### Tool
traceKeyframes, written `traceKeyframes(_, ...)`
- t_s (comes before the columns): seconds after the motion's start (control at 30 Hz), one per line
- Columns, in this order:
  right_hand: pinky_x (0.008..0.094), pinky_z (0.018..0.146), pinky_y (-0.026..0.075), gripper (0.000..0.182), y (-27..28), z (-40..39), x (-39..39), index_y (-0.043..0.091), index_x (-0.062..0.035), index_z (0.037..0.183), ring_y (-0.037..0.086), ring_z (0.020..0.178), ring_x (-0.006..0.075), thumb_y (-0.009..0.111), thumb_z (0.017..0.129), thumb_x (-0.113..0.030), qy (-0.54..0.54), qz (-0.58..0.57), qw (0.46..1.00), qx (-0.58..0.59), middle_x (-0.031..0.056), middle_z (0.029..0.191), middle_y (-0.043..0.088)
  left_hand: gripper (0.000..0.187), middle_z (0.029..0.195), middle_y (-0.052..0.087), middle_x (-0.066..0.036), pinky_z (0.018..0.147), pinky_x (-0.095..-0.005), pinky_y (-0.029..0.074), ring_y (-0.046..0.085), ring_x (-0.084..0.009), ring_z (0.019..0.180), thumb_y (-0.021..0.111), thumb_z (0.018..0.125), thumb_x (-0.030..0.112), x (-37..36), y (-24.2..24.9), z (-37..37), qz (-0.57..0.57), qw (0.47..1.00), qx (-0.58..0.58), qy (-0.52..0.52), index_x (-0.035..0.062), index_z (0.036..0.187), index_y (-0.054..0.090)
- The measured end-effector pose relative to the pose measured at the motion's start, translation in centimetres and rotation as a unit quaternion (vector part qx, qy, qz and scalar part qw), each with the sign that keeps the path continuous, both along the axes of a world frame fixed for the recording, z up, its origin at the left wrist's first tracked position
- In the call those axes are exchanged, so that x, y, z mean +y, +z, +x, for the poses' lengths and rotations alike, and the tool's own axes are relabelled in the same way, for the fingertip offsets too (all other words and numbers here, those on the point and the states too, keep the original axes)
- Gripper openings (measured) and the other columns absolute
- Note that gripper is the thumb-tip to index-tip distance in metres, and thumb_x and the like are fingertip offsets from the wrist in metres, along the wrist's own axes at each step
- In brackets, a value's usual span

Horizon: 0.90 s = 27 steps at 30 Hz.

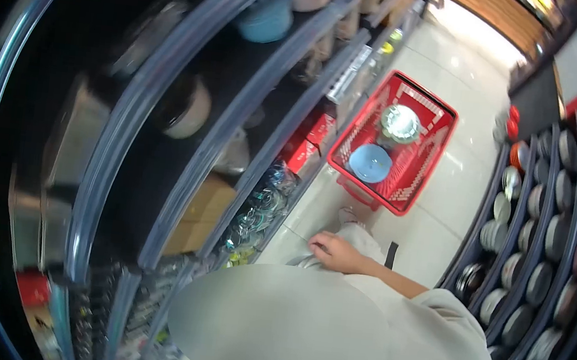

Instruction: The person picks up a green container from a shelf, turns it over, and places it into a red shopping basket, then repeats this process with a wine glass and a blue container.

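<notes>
Your right hand (337,252) is down low on the near side of the red basket (392,142). Its fingers curl over a silvery round thing (302,260) at the foot of the left-hand shelf (261,170). The frame is blurred there, so I cannot tell whether you have gripped it or are only resting on it. Your left hand is out of view.

That silvery thing sits close to the floor (433,218), between the basket and you, hard against the shelf's bottom edge. It looks thin and smooth, and probably slippery. I would get your fingertips under the rim and your thumb on top before lifting, rather than pinching the face.

The basket already holds a blue plate (370,163) on its near side and a glass lid (400,122) beyond it. Anything that goes in next to them should be lowered flat, not dropped, because glass on metal chips easily.

Packed glassware (260,212) stands on the low shelf just left of the basket's near corner. Draw your arm back along the aisle, away from that shelf, so your elbow does not sweep it. If the piece feels heavy, bring the other hand down to steady it.
</notes>
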State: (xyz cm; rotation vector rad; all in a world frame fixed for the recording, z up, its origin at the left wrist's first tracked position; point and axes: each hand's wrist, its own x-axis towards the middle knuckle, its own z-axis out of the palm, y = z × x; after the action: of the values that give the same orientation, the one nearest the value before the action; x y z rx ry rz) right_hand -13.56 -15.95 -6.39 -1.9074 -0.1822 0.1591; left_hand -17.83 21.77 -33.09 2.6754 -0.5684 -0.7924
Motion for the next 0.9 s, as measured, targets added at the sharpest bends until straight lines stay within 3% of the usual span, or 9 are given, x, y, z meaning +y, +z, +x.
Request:
traceKeyframes(0.1,0.0402,0.079,0.05,0.019,0.9,0.6,-1.8,0.062,-0.0022,0.101,0.063,0.089,0.0318,0.055,0.089,-0.015,-0.071,0.02,0.997,0.009,0.018,0.095,0.064,0.045,0.118,0.06,-0.024,0.097,-0.0398,0.04,0.056,-0.0288,0.115,0.059,0.087,0.034,-1.2,-1.4,3.3,-0.153,0.952,0.15,0.22,0.0006,0.117,0.06)
traceKeyframes(0.17,0.0399,0.079,0.05,0.019,-0.1,0.7,-3.0,0.062,-0.0018,0.102,0.063,0.089,0.0322,0.054,0.09,-0.014,-0.117,0.021,0.993,-0.001,0.0187,0.095,0.064,0.043,0.111,0.064,-0.023,0.094,-0.0386,0.043,0.06,-0.0283,0.11,0.058,0.087,0.036,-1.9,-2.8,4.7,-0.238,0.862,0.245,0.375,0.002,0.113,0.064)
traceKeyframes(0.2,0.0396,0.079,0.05,0.02,-0.4,0.9,-3.5,0.062,-0.0014,0.102,0.063,0.089,0.0327,0.054,0.09,-0.014,-0.143,0.017,0.99,-0.015,0.0195,0.095,0.064,0.043,0.111,0.064,-0.023,0.094,-0.0386,0.043,0.06,-0.0283,0.11,0.058,0.087,0.036,5.1,-1.9,1.7,-0.23,0.867,0.249,0.366,0.002,0.113,0.064)
traceKeyframes(0.23,0.0364,0.077,0.05,0.021,-0.1,1.1,-4.1,0.062,-0.0006,0.103,0.064,0.085,0.0265,0.054,0.091,-0.016,-0.171,0.037,0.984,0.014,0.0163,0.092,0.065,0.042,0.104,0.067,-0.021,0.089,-0.0374,0.045,0.062,-0.0286,0.103,0.058,0.087,0.037,0.6,0.2,5.7,-0.16,0.928,0.216,0.26,0.0023,0.111,0.065)
traceKeyframes(0.27,0.0364,0.077,0.05,0.021,-0.1,1.6,-4.6,0.062,-0.0006,0.103,0.064,0.085,0.0265,0.054,0.091,-0.016,-0.181,0.04,0.983,0.015,0.0163,0.092,0.065,0.042,0.098,0.069,-0.019,0.084,-0.0363,0.048,0.065,-0.0289,0.095,0.058,0.088,0.037,-7.9,8.6,10.5,-0.089,0.969,0.178,0.147,0.0026,0.11,0.065)
traceKeyframes(0.37,0.0326,0.073,0.049,0.021,-0.8,3.2,-6.0,0.062,-0.0005,0.103,0.063,0.079,0.0174,0.056,0.092,-0.017,-0.259,0.085,0.958,0.086,0.0102,0.087,0.064,0.036,0.085,0.07,-0.014,0.074,-0.0339,0.05,0.066,-0.0241,0.08,0.058,0.088,0.035,-10.8,6.6,15.1,-0.103,0.979,0.111,0.139,0.0039,0.106,0.066)
traceKeyframes(0.57,0.0266,0.066,0.047,0.034,-5.5,8.2,-7.5,0.052,-0.0049,0.12,0.057,0.075,0.0104,0.061,0.089,-0.015,-0.391,0.276,0.872,0.1,0.0047,0.093,0.057,0.028,0.088,0.066,-0.009,0.068,-0.0312,0.049,0.063,-0.0169,0.078,0.055,0.094,0.029,-19.6,13.8,17.7,-0.279,0.895,0.203,0.281,0.0037,0.106,0.061)
traceKeyframes(0.73,0.0262,0.066,0.048,0.05,-5.4,12.8,-10.9,0.044,-0.005,0.127,0.058,0.078,0.0121,0.068,0.086,-0.019,-0.424,0.305,0.845,0.114,0.0054,0.095,0.057,0.031,0.093,0.067,-0.009,0.076,-0.0303,0.049,0.063,-0.0176,0.082,0.055,0.094,0.029,-17.7,13.5,14.2,-0.202,0.946,0.152,0.204,0.001,0.107,0.062)
traceKeyframes(0.9,0.0419,0.091,0.047,0.084,-6.5,17.0,-15.4,0.029,-0.0069,0.14,0.046,0.117,0.0276,0.078,0.078,-0.037,-0.509,0.517,0.656,0.208,0.0156,0.136,0.038,0.031,0.093,0.068,-0.014,0.082,-0.0324,0.049,0.065,-0.0224,0.089,0.058,0.091,0.026,-11.2,12.5,7.1,-0.111,0.92,0.203,0.317,-0.0014,0.106,0.064)
